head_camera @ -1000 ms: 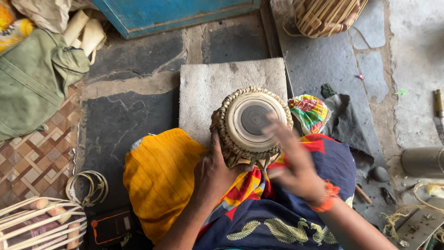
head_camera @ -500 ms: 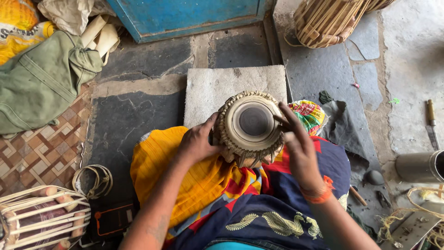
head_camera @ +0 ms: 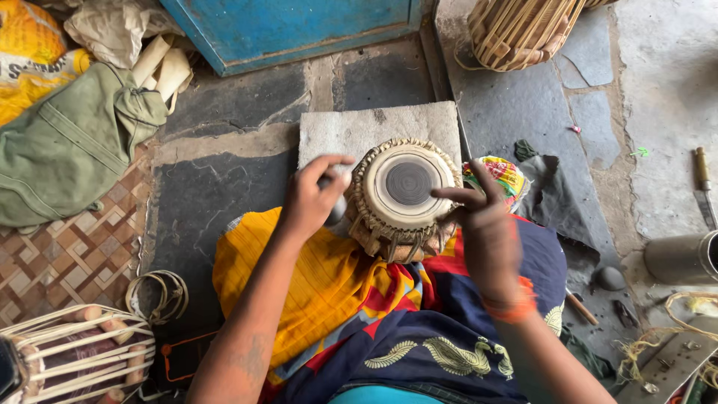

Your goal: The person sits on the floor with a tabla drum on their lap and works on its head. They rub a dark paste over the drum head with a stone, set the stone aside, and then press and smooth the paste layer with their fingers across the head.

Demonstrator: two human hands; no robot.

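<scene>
Soft, even daylight fills the scene, with no glare and only faint shadows under the small drum. The right hand at four o'clock is smeared by motion blur; the left hand is sharper. Edges bow slightly from wide-angle distortion.
</scene>
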